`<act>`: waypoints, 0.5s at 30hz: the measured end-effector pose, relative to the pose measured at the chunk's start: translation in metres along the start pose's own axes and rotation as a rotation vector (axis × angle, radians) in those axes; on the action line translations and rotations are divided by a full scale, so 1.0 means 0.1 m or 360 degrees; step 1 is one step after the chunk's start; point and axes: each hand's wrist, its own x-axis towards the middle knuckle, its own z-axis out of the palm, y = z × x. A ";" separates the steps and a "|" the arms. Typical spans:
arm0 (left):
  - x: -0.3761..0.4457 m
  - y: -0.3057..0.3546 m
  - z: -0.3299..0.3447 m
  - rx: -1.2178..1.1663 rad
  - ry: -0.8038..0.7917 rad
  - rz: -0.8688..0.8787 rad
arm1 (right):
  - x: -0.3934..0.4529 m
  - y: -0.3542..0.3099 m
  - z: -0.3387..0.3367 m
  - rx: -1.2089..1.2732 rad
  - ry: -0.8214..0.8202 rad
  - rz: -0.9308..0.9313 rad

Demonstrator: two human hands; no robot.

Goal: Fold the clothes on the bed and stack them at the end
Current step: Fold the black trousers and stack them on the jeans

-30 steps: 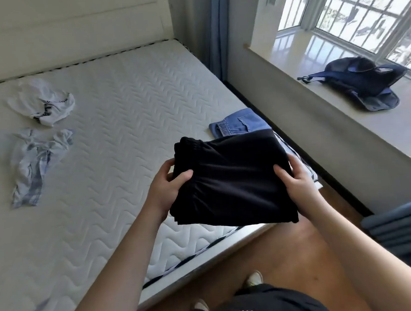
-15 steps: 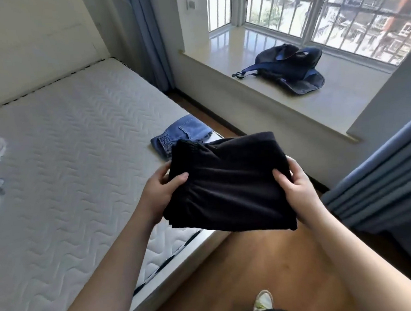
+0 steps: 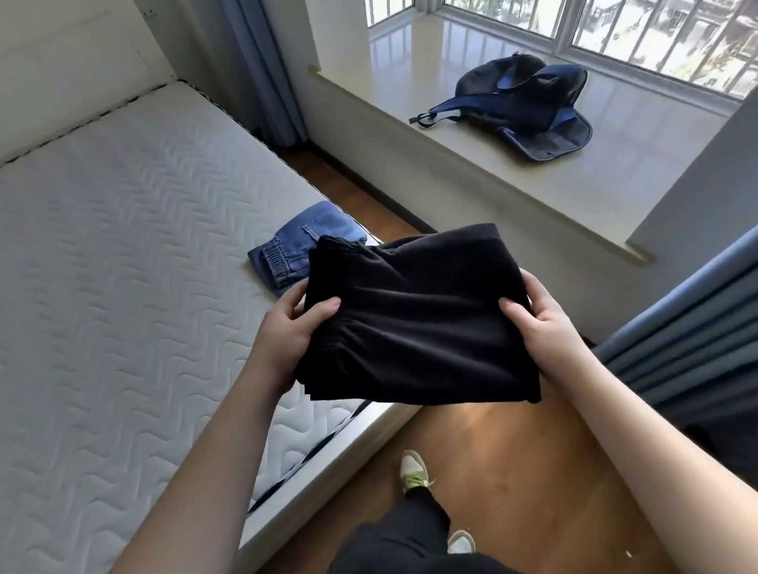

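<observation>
Folded black garment [image 3: 414, 320]: soft, light, floppy w/o support. Left hand [image 3: 282, 332] & right hand [image 3: 543, 321] clamped on opp. edges; best held there.

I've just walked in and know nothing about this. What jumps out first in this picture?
A folded black garment, held in mid-air by a left hand and right hand, one at each side. Just beyond it, folded blue jeans lie at the mattress corner. A dark blue backpack slumps on the sunny window ledge.
</observation>
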 end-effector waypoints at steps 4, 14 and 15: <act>0.46 0.06 0.06 -0.0005 0.0001 0.0021 | 0.47 -0.07 -0.04 -0.0027 -0.0010 -0.0002; 1.49 0.22 0.15 -0.0015 -0.0034 0.0001 | 1.63 -0.33 -0.05 -0.0061 -0.0010 -0.0010; 1.56 0.25 0.16 0.0002 -0.0046 -0.0004 | 1.71 -0.33 -0.05 -0.0048 -0.0009 -0.0003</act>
